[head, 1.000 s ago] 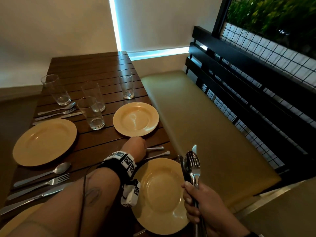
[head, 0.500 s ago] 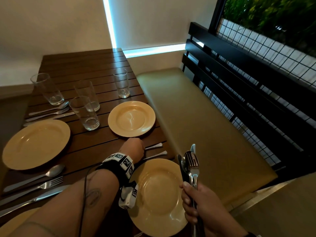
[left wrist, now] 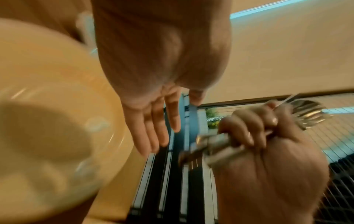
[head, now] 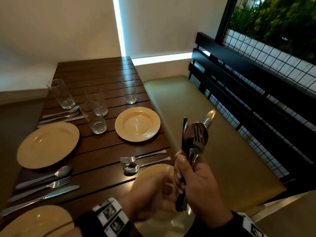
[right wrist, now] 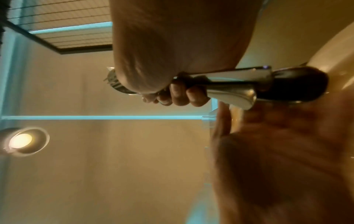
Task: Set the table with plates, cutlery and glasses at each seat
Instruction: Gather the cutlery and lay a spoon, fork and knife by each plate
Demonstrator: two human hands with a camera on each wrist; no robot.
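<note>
My right hand (head: 195,182) grips a bundle of cutlery (head: 194,141) upright: a knife, a fork and spoons, heads up, above the near yellow plate (head: 153,170). In the right wrist view its fingers (right wrist: 182,95) wrap the handles (right wrist: 239,84). My left hand (head: 153,192), blurred, sits just left of the bundle's handle ends; in the left wrist view its fingers (left wrist: 159,125) are straight and hold nothing, a short gap from the bundle (left wrist: 210,144). A fork (head: 142,157) and a spoon (head: 145,165) lie on the table beyond the near plate.
The slatted wooden table (head: 95,72) carries three more yellow plates (head: 137,124) (head: 47,144) (head: 34,221), several glasses (head: 129,89) and two laid cutlery sets (head: 46,185) (head: 59,115). An olive bench seat (head: 196,108) with a black slatted back (head: 239,79) runs along the right.
My left hand has come off the fork and spoon on the table and drawn back to the bundle. My right hand has lifted the bundle up and to the left.
</note>
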